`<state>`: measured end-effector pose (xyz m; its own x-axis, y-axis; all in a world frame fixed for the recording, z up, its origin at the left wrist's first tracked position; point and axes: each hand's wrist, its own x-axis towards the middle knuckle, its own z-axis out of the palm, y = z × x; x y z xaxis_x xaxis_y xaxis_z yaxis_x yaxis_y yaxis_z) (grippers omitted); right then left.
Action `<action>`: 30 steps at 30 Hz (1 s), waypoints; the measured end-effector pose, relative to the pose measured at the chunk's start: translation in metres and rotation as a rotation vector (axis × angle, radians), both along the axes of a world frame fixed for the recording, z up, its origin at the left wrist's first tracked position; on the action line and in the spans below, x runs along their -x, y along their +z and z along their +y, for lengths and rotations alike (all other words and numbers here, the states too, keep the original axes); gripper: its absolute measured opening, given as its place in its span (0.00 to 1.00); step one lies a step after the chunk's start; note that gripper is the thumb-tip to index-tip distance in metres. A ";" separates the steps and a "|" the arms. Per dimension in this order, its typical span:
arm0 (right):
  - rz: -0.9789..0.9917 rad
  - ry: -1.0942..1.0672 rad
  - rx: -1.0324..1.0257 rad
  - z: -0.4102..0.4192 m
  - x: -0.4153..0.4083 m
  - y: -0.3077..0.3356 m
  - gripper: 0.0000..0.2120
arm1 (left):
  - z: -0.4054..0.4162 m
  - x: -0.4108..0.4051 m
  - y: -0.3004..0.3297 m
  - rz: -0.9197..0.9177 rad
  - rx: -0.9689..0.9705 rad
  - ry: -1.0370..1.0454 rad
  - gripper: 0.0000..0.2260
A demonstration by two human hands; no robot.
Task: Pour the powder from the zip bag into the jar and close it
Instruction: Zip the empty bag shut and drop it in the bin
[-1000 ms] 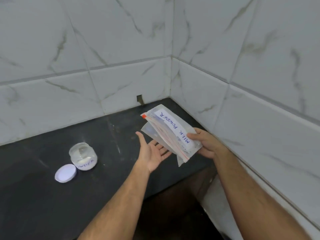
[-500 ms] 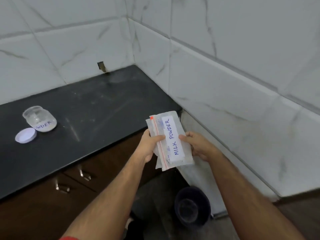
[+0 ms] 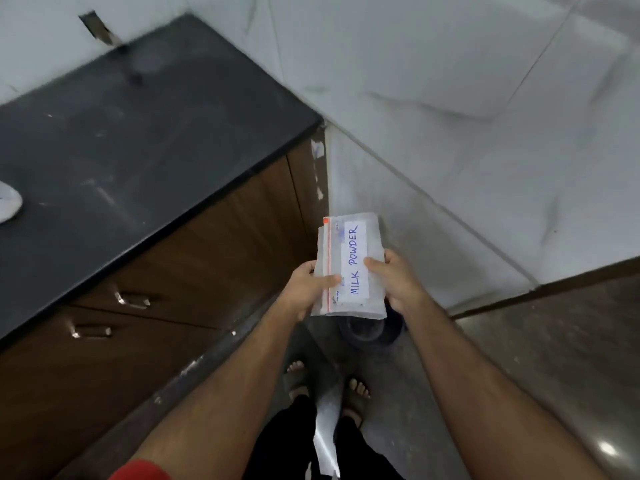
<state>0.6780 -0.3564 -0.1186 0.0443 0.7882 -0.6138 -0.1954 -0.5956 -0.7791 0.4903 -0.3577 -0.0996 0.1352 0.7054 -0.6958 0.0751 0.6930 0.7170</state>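
- We are holding the zip bag (image 3: 349,265) out over the floor (image 3: 519,358), past the edge of the table (image 3: 138,133). It is marked MILK POWDER.
- Our left hand (image 3: 308,282) is pinching the side with the red zip line, thumb on top. Our right hand (image 3: 391,282) is gripping the other side, thumb on the label.
- We think the powder could be spilling on the floor if we are pulling the zip open here, because the jar is not under the bag.
- A dark bucket (image 3: 372,329) is sitting on the floor right under the bag.
- Half a second ago the jar and its lid were showing on the table. Now we are looking lower, and only a white bit (image 3: 8,202) is peeking in at the left edge. We cannot tell what it is.
- Our hands are gripping the bag the same way as before.
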 end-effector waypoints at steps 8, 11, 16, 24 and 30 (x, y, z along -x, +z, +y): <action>-0.059 0.009 0.165 -0.037 -0.011 -0.106 0.15 | -0.015 -0.034 -0.107 0.177 0.030 -0.003 0.19; -0.155 -0.042 0.224 -0.047 -0.012 -0.157 0.18 | -0.023 -0.037 -0.159 0.213 0.074 -0.044 0.20; -0.265 -0.092 0.321 -0.067 -0.007 -0.242 0.27 | -0.040 -0.041 -0.250 0.278 0.175 -0.081 0.22; -0.390 -0.088 0.405 -0.063 -0.035 -0.372 0.27 | -0.021 -0.073 -0.376 0.350 0.186 -0.324 0.28; -0.566 0.014 0.469 -0.051 -0.054 -0.460 0.29 | -0.011 -0.096 -0.463 0.432 0.109 -0.475 0.36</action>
<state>0.7320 -0.4077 -0.5784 0.4466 0.4512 -0.7726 0.1712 -0.8907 -0.4212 0.5863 -0.3686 -0.5622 0.1071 0.5602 -0.8214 0.6574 0.5799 0.4812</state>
